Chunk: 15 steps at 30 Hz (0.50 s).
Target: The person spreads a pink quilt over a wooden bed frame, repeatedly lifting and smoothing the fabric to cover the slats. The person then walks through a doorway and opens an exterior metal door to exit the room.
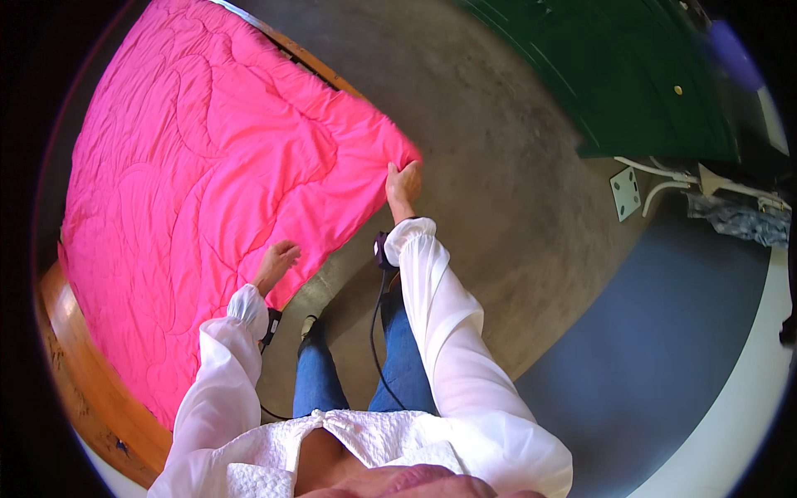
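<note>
A bright pink quilted comforter (205,187) lies spread over a bed with a wooden frame (99,373). My right hand (403,183) grips the comforter's corner, which juts out past the bed's side over the floor. My left hand (278,264) is above the comforter's near edge with its fingers loosely curled; whether it touches the cloth cannot be told. Wrinkles run across the cloth between the two hands.
Bare concrete floor (498,205) lies beside the bed. To the right are a dark green surface (629,75), a white scale-like plate (625,194), white tubing (669,183), crumpled plastic (741,218) and a blue-grey panel or mat (654,348). Dark cables hang near my wrists.
</note>
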Available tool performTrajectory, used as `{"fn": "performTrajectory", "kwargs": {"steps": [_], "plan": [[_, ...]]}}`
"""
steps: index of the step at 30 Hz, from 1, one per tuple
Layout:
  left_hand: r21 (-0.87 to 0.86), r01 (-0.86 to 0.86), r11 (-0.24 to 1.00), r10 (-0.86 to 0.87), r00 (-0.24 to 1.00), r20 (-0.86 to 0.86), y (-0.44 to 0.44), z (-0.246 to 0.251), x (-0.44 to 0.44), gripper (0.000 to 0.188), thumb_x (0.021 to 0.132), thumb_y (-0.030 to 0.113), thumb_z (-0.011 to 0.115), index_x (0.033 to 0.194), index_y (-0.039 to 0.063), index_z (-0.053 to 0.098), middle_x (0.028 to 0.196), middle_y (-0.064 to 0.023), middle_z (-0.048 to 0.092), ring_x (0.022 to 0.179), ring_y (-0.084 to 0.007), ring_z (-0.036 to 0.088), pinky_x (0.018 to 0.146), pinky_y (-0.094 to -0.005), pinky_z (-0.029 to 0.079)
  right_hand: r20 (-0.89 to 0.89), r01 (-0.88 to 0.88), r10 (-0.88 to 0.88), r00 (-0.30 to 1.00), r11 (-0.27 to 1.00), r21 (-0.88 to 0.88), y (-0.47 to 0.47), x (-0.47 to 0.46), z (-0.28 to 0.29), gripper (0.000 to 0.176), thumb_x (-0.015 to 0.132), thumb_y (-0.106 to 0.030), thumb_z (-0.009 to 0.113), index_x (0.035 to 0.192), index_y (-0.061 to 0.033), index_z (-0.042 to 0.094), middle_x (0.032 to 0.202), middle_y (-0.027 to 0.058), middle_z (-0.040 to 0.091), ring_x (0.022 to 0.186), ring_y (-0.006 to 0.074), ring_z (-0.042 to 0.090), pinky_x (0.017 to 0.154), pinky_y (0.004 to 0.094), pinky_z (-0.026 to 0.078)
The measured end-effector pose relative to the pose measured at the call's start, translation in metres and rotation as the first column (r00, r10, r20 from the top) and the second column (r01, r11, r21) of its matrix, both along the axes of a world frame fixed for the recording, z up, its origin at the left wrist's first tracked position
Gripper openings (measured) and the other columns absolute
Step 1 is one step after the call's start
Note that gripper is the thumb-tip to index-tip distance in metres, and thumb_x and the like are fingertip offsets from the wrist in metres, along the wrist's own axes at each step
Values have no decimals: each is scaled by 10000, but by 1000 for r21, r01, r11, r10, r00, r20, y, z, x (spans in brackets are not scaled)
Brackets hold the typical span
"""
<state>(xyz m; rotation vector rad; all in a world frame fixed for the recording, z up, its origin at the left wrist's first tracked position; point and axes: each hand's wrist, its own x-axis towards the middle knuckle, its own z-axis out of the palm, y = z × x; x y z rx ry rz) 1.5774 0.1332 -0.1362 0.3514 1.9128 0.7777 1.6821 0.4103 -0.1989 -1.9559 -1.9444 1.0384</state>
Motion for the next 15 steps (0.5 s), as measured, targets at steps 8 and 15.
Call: {"fn": "performTrajectory", "kwargs": {"steps": [8,15], "plan": [[208,68,976,80,772,-630,168,-25,-12,470,765,170,577,1190,52,415,1178,-173,430,1086,-287,415,912,-349,343,-411,-261,179,894,953,-152,34,19,-44,290,675,-226,660,775,32,574,635,52,581,543,159,526,502,326,411],[216,-495,842,481,504,-718,266,-42,-111,692,709,371,618,1270,103,314,1275,-184,313,1188,-320,299,952,-445,275,-367,-489,331,870,473,-733,101,57,9,346,752,-390,611,747,-55,525,529,-6,482,435,66,468,355,202,338]]}}
